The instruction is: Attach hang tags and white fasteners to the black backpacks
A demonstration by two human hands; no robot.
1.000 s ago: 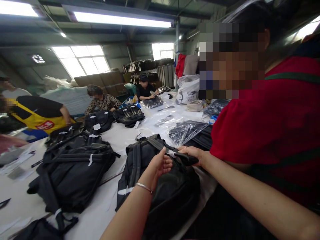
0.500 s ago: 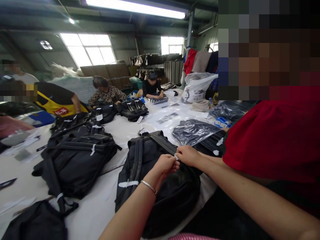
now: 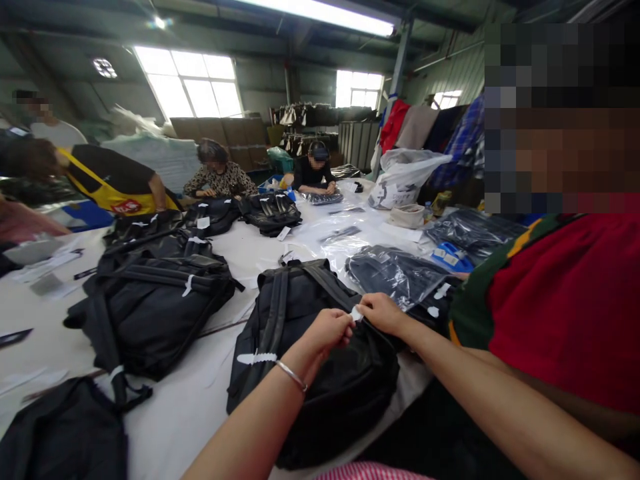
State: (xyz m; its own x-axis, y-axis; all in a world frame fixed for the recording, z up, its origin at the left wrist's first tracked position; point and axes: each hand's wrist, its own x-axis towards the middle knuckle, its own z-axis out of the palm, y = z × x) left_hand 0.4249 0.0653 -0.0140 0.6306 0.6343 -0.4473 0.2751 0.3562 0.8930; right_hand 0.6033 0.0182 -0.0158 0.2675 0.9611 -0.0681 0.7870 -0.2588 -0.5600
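Pinched between the fingertips of both hands is a small white tie band (image 3: 357,313): the left hand (image 3: 331,330) grips its near end, the right hand (image 3: 383,312) its far side, fingers of both curled closed. In the head view they meet above a black backpack (image 3: 350,393) lying on the white-covered table (image 3: 170,417), directly before the person, at the lower end of its right-hand shoulder strap (image 3: 327,283). Another white band (image 3: 257,359) is around the strap on the left side.

The step in hand looks like fastening or adjusting the band at that strap; the next move would call for a fine two-handed pinch, the strap held steady.

Fingers cover most of the band, so whether it is closed around the strap cannot be told. The left forearm hides part of the backpack, and the neighbour's red sleeve (image 3: 565,300) is cut off by the frame's edge.
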